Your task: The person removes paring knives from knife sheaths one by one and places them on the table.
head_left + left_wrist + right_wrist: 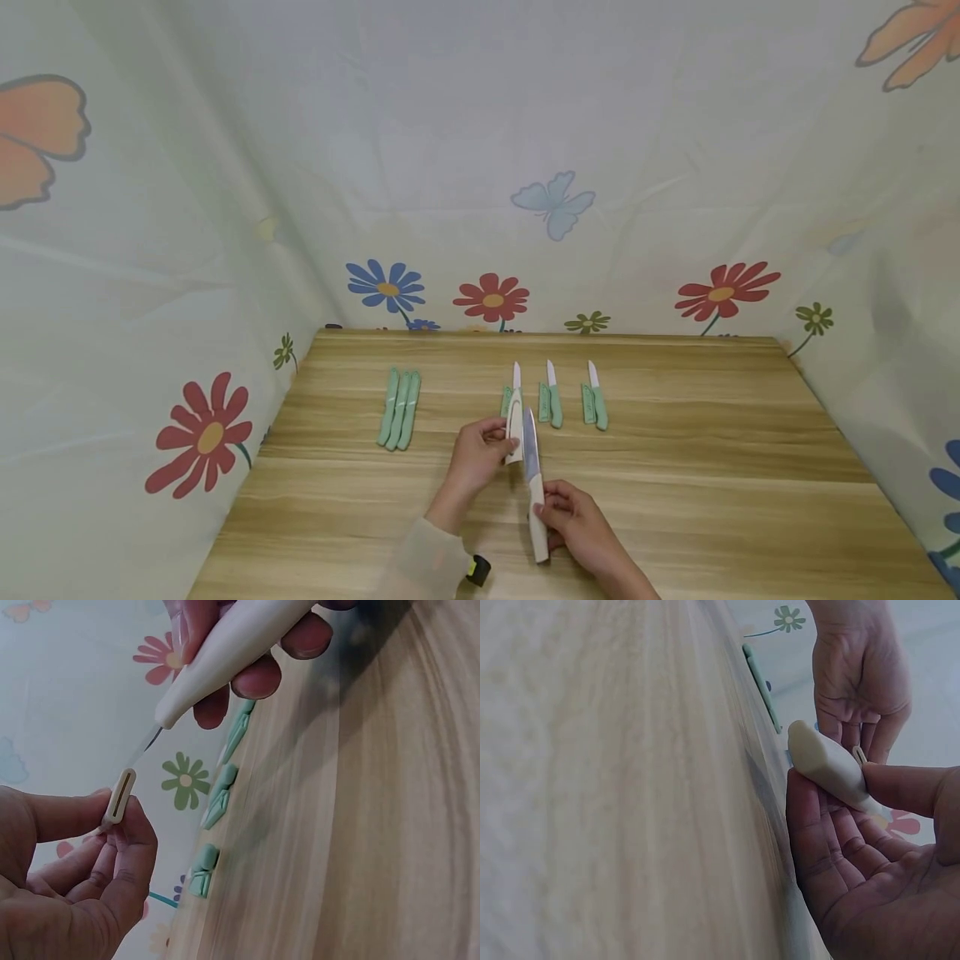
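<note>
My left hand (477,458) pinches a white blade sheath (513,425) between thumb and fingers. In the left wrist view the narrow slot of the sheath (120,796) faces the camera. A white-handled kitchen knife (537,521) is in my right hand (585,529), thumb and fingers gripping its handle. Its bare blade points away from me, just right of the sheath and apart from it. From the right wrist, the butt of the knife handle (825,761) shows large, and the left hand (862,682) is beyond it.
Farther back lie three unsheathed green paring knives (556,408), each beside a green sheath (588,404); the leftmost is partly hidden behind the white sheath. Three all-green sheathed knives (396,408) lie side by side at left. Flower-printed curtains (491,300) surround the wooden table (712,467).
</note>
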The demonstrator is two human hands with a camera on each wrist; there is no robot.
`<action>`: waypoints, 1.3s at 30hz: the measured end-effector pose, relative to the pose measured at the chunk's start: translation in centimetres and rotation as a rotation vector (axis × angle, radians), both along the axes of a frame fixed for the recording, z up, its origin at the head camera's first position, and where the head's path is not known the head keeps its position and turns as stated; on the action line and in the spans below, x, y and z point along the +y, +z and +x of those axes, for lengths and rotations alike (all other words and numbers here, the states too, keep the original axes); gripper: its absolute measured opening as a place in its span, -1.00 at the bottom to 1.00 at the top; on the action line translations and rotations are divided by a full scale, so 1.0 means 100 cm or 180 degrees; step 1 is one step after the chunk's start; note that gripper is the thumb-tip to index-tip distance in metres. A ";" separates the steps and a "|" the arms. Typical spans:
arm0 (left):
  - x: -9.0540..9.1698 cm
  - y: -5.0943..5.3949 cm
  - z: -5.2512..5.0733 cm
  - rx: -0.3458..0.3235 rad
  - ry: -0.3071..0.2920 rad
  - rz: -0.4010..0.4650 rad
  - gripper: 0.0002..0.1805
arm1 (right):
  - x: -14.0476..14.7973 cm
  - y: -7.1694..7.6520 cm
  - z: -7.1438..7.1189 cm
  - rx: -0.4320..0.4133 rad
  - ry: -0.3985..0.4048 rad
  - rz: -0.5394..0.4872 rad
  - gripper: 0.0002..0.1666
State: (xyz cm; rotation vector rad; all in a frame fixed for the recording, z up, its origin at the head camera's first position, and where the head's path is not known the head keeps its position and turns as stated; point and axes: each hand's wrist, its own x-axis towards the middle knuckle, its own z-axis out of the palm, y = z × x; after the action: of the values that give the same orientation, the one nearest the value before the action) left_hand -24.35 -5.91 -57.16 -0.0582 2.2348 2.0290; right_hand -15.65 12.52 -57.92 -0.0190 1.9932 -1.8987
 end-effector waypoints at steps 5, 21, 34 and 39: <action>-0.001 -0.003 0.003 -0.0002 -0.0019 -0.0009 -0.59 | 0.000 0.001 -0.002 0.0044 0.0017 0.0019 -0.48; -0.003 -0.005 0.019 0.0094 -0.0095 -0.0076 -0.66 | -0.001 0.004 -0.010 0.0071 -0.0046 0.0076 -0.51; -0.003 -0.010 0.029 0.0035 -0.0102 -0.0043 -0.63 | -0.003 0.011 -0.015 0.0133 -0.0122 0.0189 -0.49; -0.004 -0.010 0.032 -0.0025 -0.0072 -0.0013 -0.63 | -0.008 0.011 -0.019 0.0124 -0.0221 0.0212 -0.49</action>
State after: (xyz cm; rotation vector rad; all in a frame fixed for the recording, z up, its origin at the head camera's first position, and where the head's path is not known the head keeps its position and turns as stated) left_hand -21.16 -6.35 -58.20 -0.0413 2.2247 2.0094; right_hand -17.51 11.77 -56.78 0.0321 2.1076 -1.8865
